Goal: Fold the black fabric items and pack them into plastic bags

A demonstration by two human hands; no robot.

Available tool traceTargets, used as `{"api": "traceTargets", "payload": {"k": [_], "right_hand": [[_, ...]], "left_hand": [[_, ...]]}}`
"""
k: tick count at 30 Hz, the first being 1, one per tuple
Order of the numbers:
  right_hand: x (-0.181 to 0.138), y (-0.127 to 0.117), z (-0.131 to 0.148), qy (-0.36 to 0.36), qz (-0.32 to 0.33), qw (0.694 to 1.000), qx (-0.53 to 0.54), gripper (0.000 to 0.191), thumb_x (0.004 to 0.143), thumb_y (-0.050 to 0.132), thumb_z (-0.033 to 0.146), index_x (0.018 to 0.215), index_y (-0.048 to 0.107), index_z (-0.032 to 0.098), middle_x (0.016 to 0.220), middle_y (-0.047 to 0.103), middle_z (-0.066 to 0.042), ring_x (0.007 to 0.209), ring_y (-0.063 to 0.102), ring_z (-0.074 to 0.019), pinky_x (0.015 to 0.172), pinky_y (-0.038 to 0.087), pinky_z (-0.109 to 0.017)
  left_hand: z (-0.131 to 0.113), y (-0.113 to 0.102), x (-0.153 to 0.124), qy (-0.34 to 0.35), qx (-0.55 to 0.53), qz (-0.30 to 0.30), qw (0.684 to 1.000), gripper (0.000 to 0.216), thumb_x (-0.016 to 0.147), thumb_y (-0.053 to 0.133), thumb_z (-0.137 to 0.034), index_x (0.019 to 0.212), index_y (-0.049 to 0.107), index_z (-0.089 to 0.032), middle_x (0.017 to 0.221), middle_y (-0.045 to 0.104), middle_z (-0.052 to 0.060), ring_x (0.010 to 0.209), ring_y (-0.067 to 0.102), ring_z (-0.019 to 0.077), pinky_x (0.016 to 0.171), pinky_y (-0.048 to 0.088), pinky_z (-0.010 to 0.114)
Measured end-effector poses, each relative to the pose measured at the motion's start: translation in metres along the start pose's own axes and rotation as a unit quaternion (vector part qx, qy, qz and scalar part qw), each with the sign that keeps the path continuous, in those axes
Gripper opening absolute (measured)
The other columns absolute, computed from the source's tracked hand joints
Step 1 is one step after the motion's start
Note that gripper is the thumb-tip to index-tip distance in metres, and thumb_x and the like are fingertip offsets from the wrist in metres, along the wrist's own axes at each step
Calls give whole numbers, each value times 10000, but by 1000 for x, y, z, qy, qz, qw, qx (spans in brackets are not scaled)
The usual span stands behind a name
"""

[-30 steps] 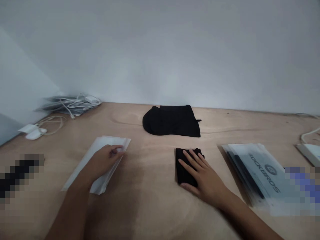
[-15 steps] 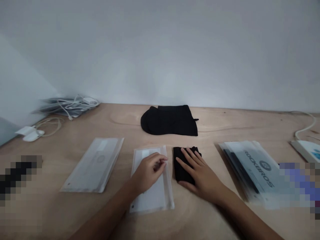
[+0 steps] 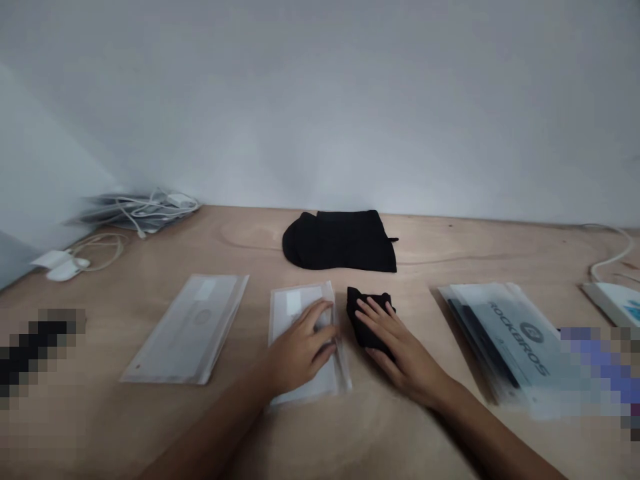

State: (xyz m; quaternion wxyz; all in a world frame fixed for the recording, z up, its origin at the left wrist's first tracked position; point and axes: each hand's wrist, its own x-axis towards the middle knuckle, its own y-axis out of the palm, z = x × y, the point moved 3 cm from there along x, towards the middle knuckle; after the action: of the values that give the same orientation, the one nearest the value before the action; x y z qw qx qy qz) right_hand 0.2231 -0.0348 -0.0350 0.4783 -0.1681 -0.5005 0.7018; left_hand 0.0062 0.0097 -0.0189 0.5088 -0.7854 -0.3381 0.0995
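Note:
My left hand (image 3: 303,347) lies on a clear plastic pouch (image 3: 293,308) in the middle of the wooden table (image 3: 350,427), fingers pressing its right edge. My right hand (image 3: 400,347) rests with fingers spread on a small folded black cloth (image 3: 364,315) just right of the pouch. The cloth looks bunched under my fingers and touches the pouch's right edge.
A stack of clear pouches (image 3: 193,327) lies to the left. A pile of black cloth (image 3: 343,241) sits by the wall. Printed packed bags (image 3: 505,337) lie at the right. White cables (image 3: 145,208) and a charger (image 3: 63,265) are far left, a white device (image 3: 613,300) far right.
My left hand took one pouch from the left stack and slid it to the middle, beside the black cloth. My right hand stayed on the cloth, which now looks more bunched.

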Motion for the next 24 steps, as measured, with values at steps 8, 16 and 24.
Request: {"api": "traceTargets", "payload": {"k": [8,16,24], "right_hand": [[5,-4,18,-36,59,996,-64,650,889,598,207,1522,463,266,1600,422,-64,1529,253,-313,1215,216,-641],[22,-13,30,-92,106,990,3,689,774,590,151,1454,544,255,1563,482,-67,1521,283,-291,1233,195,-593],[26,14,27,-55,22,998,-22,677,877,626,230,1523,446,143,1576,435,-173,1525,256,-335,1204,295,-602]], "left_hand": [[-4,-8,0,-16,-50,2,999,202,1038,457,-229,1095,650,-221,1560,384,110,1462,389,308,1176,396,491],[-20,-16,0,30,-54,35,997,204,1006,514,-217,1023,716,-241,1628,360,60,1461,398,316,1185,380,498],[-11,-8,-4,29,-40,53,997,673,1025,550,-376,1612,225,-327,1711,158,85,1557,190,302,1214,321,509]]}}
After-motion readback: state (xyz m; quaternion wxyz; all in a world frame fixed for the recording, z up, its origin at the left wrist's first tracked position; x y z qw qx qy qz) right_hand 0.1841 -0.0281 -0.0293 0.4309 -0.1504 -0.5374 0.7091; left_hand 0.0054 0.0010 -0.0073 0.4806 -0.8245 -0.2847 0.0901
